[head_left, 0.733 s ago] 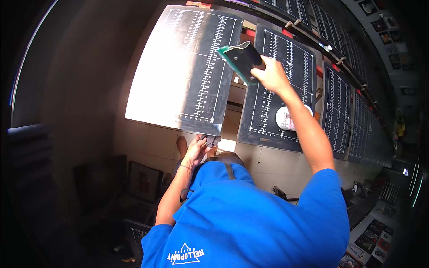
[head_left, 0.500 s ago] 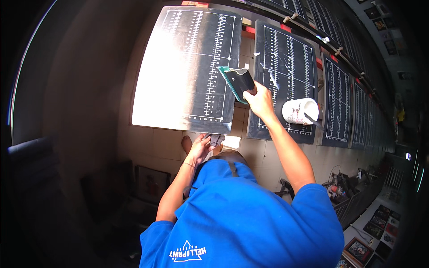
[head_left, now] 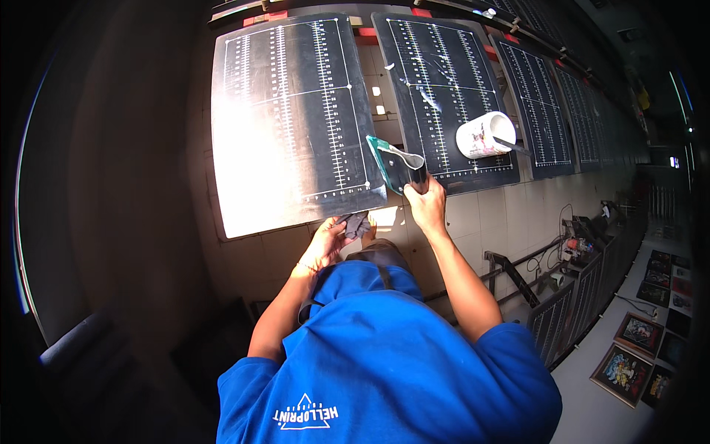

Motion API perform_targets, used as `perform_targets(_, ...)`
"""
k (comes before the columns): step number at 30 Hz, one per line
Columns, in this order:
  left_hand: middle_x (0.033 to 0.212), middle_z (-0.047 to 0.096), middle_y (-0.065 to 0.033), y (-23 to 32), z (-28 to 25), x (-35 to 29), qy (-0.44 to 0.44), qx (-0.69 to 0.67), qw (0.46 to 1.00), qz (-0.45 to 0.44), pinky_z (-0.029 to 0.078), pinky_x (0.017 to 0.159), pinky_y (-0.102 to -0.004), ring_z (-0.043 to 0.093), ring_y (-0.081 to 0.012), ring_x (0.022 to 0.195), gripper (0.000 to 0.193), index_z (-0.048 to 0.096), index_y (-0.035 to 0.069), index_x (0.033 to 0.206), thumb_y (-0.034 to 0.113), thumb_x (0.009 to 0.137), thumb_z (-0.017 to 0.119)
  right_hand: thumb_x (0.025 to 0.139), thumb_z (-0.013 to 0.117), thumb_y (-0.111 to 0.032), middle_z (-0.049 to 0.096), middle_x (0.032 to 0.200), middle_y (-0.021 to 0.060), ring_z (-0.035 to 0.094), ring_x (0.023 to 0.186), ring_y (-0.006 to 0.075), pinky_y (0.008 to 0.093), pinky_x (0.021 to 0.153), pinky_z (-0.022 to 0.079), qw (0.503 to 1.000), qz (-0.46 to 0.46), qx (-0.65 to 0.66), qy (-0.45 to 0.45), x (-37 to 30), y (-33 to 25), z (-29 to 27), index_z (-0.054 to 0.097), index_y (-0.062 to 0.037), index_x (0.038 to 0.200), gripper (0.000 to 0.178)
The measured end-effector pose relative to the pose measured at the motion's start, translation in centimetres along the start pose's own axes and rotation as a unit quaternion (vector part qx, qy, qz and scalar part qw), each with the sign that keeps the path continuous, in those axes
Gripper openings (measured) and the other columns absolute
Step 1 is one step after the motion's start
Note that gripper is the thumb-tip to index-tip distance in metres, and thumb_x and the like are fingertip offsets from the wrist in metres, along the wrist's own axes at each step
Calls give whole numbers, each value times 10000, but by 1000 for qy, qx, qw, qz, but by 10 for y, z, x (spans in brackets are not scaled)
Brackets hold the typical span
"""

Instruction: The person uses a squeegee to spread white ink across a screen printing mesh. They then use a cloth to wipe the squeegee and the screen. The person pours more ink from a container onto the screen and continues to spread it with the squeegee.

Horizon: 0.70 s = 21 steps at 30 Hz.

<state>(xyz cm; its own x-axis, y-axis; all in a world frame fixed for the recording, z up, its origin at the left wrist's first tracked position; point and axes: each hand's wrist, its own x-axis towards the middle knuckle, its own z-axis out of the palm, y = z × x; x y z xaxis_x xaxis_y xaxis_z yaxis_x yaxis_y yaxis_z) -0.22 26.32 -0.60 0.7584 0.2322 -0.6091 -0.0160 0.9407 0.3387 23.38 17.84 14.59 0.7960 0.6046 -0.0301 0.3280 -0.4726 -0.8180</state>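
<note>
A squeegee (head_left: 399,166) with a black handle and a green blade is gripped in my right hand (head_left: 427,206), held over the gap between two black boards. My left hand (head_left: 328,242) is closed around a dark grey cloth (head_left: 355,224), just below the near edge of the left board (head_left: 362,126). White ruler scales and lines are printed on that board, and bright glare washes out its left part. On the board to the right (head_left: 444,166) stands a white tub (head_left: 481,137), tilted in the view, with a dark stick-like tool (head_left: 512,146) poking out of its mouth.
More ruled black boards (head_left: 536,103) run on in a row to the right, with red supports (head_left: 364,34) between them. Tiled floor (head_left: 484,214) lies below. Behind on the right are a metal rack (head_left: 510,275) and framed pictures (head_left: 623,374) on a pale surface.
The squeegee has come lower and nearer to my body with my right hand. The boards and tub have shifted in view as my head moved. My left hand still holds the cloth.
</note>
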Motion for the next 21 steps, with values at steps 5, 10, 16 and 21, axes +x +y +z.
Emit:
perform_targets(5, 1231, 639, -86, 23, 7, -33, 24, 52, 998, -35, 550, 953, -361, 647, -192, 1093, 258, 512, 95, 1297, 134, 1043, 490, 812, 673, -95, 680, 787, 82, 643, 697, 168, 332, 684, 519, 991, 77, 111, -1, -38, 0, -23, 674, 18, 954, 182)
perform_targets(10, 1210, 648, -97, 14, -26, -50, 45, 16, 998, 51, 541, 933, -380, 655, -204, 1049, 190, 530, 86, 1209, 113, 1024, 496, 833, 674, -48, 692, 855, 37, 634, 754, 109, 288, 702, 515, 952, 102, 287, 13, -30, -12, -37, 678, 37, 960, 153)
perform_targets(16, 1181, 661, -127, -5, -31, -52, 80, -39, 990, 108, 529, 860, -362, 656, -224, 1024, 185, 543, 61, 1177, 99, 1001, 500, 738, 698, -12, 728, 970, 96, 707, 833, 244, 356, 727, 546, 922, -346, -117, -126, 38, -70, 0, 697, -56, 1041, 306)
perform_targets(21, 1041, 663, -15, -40, 2, -25, 135, -49, 980, 137, 542, 802, -305, 651, -121, 931, 146, 544, 128, 1154, 97, 1012, 535, 774, 649, -69, 702, 1096, 89, 678, 1010, 239, 356, 842, 544, 811, -509, -224, -180, 29, -25, 33, 690, -36, 1066, 297)
